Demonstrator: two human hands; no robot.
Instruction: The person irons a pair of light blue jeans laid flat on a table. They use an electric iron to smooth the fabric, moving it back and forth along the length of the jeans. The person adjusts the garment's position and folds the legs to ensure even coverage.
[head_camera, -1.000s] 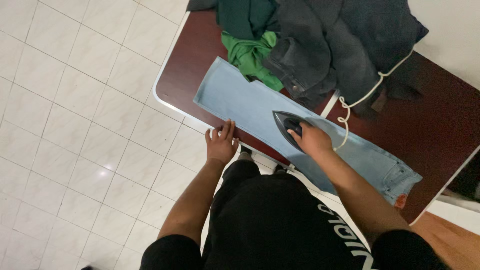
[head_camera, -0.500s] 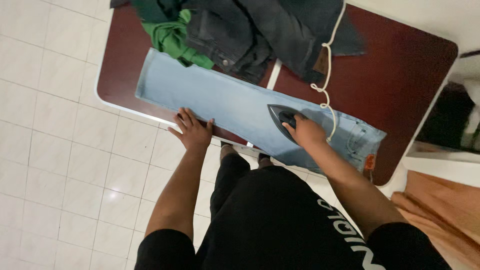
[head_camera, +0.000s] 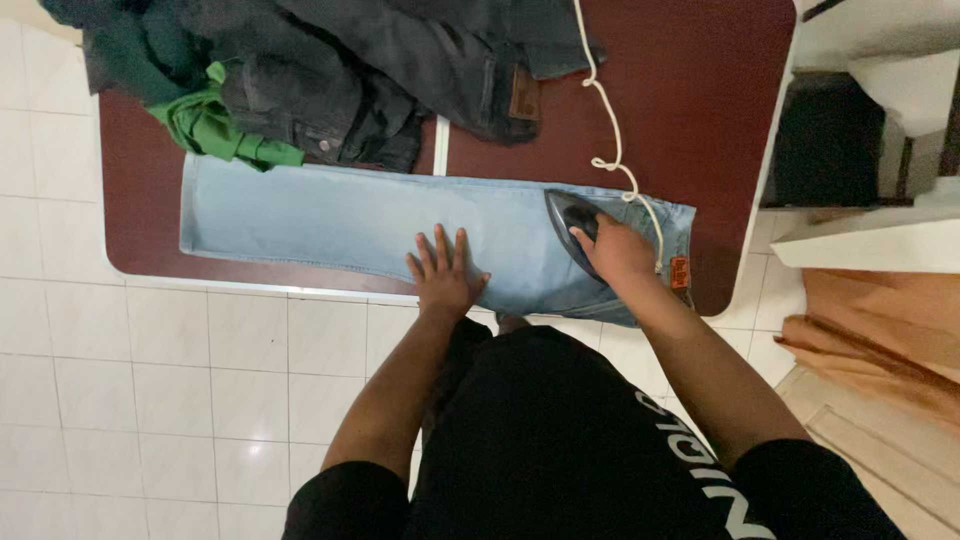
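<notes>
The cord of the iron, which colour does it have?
The cord is white, seen best in the head view against the dark red table.

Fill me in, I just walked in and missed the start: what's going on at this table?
A person is ironing light blue jeans laid flat along the near edge of a dark red table. The right hand grips a dark iron near the waistband end, its white cord trailing across the table. The left hand lies flat on the denim, fingers spread. A pile of dark jeans and a green garment sits behind.
</notes>
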